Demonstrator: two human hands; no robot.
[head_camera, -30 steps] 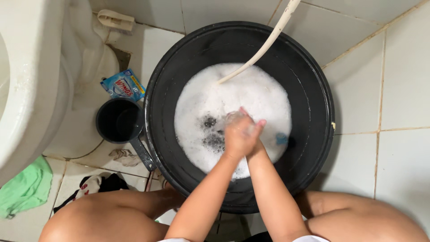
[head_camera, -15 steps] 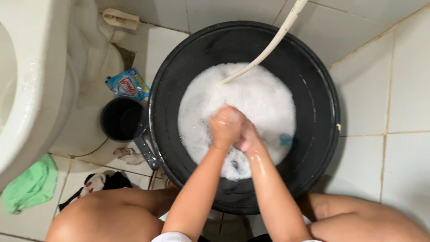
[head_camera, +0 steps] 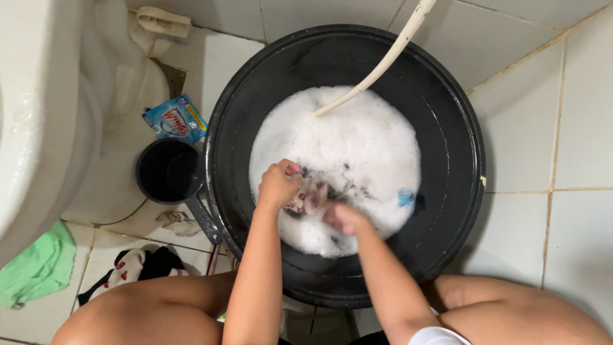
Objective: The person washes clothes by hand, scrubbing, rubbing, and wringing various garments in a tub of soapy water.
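Our left hand (head_camera: 279, 183) and right hand (head_camera: 343, 217) both fisted on soapy pale cloth (head_camera: 306, 198) in round black plastic basin (head_camera: 447, 128); best we rub knuckles together under foam.

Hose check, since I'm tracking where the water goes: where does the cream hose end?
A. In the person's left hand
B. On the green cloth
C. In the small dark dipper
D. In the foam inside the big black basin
D: the cream hose runs down from the top edge and its tip meets the foam inside the big black basin.
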